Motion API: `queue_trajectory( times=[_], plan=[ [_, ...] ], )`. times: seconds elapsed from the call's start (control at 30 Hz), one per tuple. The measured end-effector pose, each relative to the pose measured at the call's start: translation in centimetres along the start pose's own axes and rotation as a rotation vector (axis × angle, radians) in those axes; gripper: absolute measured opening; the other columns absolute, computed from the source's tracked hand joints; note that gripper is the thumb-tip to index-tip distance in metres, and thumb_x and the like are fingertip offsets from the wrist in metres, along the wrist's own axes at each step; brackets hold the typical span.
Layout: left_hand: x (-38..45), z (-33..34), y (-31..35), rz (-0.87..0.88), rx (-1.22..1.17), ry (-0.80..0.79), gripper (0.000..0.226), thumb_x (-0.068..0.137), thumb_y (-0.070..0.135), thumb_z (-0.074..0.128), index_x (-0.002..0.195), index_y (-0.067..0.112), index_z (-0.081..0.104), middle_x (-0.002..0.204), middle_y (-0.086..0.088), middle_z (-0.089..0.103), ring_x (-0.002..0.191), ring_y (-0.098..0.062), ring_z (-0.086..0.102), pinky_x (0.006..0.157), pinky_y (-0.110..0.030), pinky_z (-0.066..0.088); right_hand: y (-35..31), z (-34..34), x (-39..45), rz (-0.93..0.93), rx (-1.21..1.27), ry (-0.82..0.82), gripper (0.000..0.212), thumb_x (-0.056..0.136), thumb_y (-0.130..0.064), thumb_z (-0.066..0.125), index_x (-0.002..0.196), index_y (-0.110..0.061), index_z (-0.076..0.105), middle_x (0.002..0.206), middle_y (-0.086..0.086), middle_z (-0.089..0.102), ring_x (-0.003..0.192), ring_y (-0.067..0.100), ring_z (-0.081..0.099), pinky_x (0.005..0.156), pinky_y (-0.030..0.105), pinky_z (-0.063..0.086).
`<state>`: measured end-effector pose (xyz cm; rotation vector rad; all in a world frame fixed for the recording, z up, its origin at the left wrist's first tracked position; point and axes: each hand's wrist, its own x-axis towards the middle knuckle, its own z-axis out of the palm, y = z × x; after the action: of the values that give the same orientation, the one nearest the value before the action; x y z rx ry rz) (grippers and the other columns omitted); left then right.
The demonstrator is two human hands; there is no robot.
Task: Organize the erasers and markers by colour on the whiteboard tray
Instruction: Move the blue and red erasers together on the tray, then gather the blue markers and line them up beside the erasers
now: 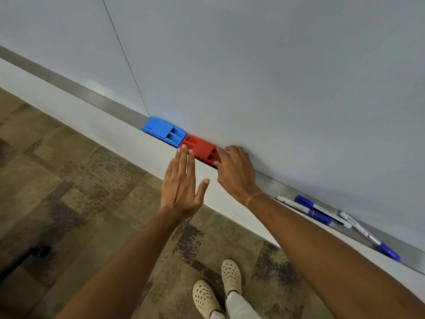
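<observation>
A blue eraser (163, 131) lies on the metal whiteboard tray (110, 104), end to end with a red eraser (199, 148) on its right. My left hand (182, 183) is flat with straight fingers, and its fingertips touch the red eraser's left front corner. My right hand (234, 171) grips the red eraser's right end, fingers curled over it. Further right on the tray lie three markers with blue caps: two close together (310, 209) and one nearer the right edge (368, 236).
The whiteboard (253, 65) rises behind the tray, with a thin vertical seam left of the blue eraser. A white ledge (69, 104) runs below the tray. Patterned brown carpet (69, 180) and my two cream shoes (218, 288) are below.
</observation>
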<state>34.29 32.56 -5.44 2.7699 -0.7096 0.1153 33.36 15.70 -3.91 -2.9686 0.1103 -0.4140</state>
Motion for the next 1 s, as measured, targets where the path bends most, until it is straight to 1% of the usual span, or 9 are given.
queue_trajectory(
  times=[0.1,0.2,0.37,0.43,0.5,0.63,0.77,0.9,1.0],
  plan=[
    [0.0,-0.2,1.3,0.049,-0.025,-0.011,0.080,0.096,0.056,0.026,0.155,0.007,0.001,0.163,-0.013,-0.004,0.151,-0.023,-0.005,0.122,-0.036,0.001,1.2,-1.1,-1.5,0.042,-0.001,0.037,0.031,0.085,-0.024,0.064,0.113,-0.011,0.060,0.104,0.010,0.064,0.095,0.028,0.058,0.077,0.036,0.048],
    [-0.2,-0.3,2.8,0.128,-0.064,-0.023,0.080,0.096,0.056,0.027,0.155,0.007,0.002,0.163,-0.013,-0.003,0.151,-0.024,-0.002,0.121,-0.036,0.003,2.2,-2.1,-3.4,0.098,-0.009,0.055,0.036,0.085,-0.024,0.063,0.118,-0.010,0.059,0.110,0.011,0.063,0.099,0.028,0.058,0.080,0.038,0.049],
    [-0.7,0.3,5.8,0.221,-0.086,-0.057,0.080,0.096,0.055,0.029,0.155,0.007,0.003,0.163,-0.014,0.000,0.151,-0.024,0.000,0.121,-0.035,0.003,4.3,-3.5,-7.6,0.192,0.006,0.026,0.037,0.087,-0.024,0.061,0.120,-0.008,0.059,0.115,0.013,0.063,0.104,0.030,0.058,0.085,0.040,0.050],
    [-1.1,0.6,7.2,0.251,-0.088,-0.069,0.080,0.096,0.055,0.030,0.155,0.006,0.005,0.163,-0.015,0.002,0.151,-0.025,0.001,0.121,-0.035,0.004,5.6,-3.9,-9.4,0.221,-0.006,0.009,0.035,0.087,-0.022,0.062,0.118,-0.007,0.060,0.114,0.013,0.064,0.103,0.030,0.059,0.085,0.040,0.050],
    [-1.3,0.8,8.5,0.282,-0.082,-0.079,0.080,0.096,0.056,0.027,0.154,0.005,0.007,0.163,-0.015,0.003,0.151,-0.025,0.001,0.122,-0.036,0.003,7.0,-4.4,-11.0,0.245,-0.034,-0.018,0.031,0.086,-0.020,0.062,0.114,-0.007,0.062,0.110,0.012,0.065,0.099,0.029,0.060,0.083,0.039,0.050],
    [-1.9,1.3,11.2,0.326,-0.089,-0.112,0.080,0.096,0.057,0.024,0.154,0.005,0.009,0.162,-0.016,0.007,0.151,-0.025,0.004,0.121,-0.037,0.006,9.5,-5.3,-13.0,0.282,-0.067,-0.053,0.019,0.085,-0.016,0.062,0.102,-0.008,0.066,0.100,0.009,0.067,0.092,0.027,0.059,0.078,0.038,0.050],
    [-2.5,2.2,13.7,0.340,-0.086,-0.128,0.080,0.096,0.059,0.018,0.154,0.006,0.006,0.162,-0.014,0.003,0.150,-0.023,-0.001,0.121,-0.036,0.002,11.9,-5.9,-14.6,0.309,-0.075,-0.085,0.008,0.082,-0.011,0.063,0.090,-0.011,0.066,0.090,0.007,0.064,0.083,0.026,0.057,0.071,0.036,0.048],
    [-3.1,2.8,15.6,0.321,-0.080,-0.149,0.080,0.095,0.060,0.017,0.154,0.007,0.004,0.163,-0.013,0.002,0.151,-0.023,-0.002,0.122,-0.037,0.004,13.6,-6.1,-15.7,0.291,-0.069,-0.128,0.015,0.078,-0.007,0.064,0.090,-0.015,0.067,0.089,0.003,0.064,0.084,0.024,0.056,0.070,0.034,0.046],
    [-3.4,2.9,16.8,0.309,-0.057,-0.141,0.081,0.095,0.061,0.014,0.154,0.008,0.002,0.163,-0.012,0.000,0.150,-0.021,-0.004,0.120,-0.034,-0.001,14.5,-6.6,-15.8,0.281,-0.049,-0.144,0.021,0.076,-0.003,0.062,0.094,-0.014,0.068,0.092,0.005,0.065,0.087,0.025,0.057,0.073,0.035,0.047]
  ],
)
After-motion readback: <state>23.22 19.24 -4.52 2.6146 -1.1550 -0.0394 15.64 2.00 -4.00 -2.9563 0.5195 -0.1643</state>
